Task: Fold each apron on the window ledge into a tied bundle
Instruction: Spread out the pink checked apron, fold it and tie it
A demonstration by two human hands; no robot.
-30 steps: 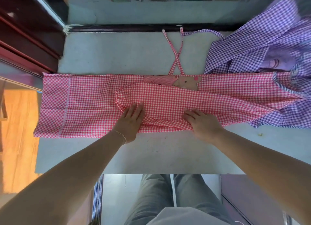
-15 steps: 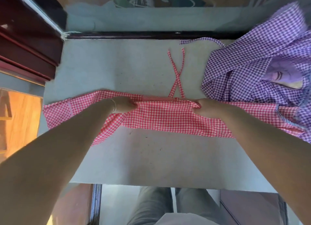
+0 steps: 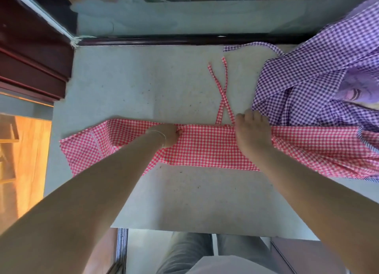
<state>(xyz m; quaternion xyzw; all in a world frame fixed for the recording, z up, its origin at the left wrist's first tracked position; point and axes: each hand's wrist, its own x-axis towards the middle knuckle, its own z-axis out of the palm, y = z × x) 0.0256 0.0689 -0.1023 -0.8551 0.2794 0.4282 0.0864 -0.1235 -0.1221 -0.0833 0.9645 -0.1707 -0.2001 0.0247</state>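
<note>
Across the middle of the window ledge (image 3: pixel 127 85), a red gingham apron (image 3: pixel 205 148) is lying folded into a long band, its two ties (image 3: pixel 224 93) crossing on the stone behind its far edge. Left hand (image 3: pixel 167 135) is gripping the far edge of the band with curled fingers, while right hand (image 3: pixel 253 133) is pressing down on the same edge beside the ties, fingers bent over the cloth. Purple gingham apron (image 3: pixel 307 85) is lying crumpled at the right, overlapping the red one's end.
</note>
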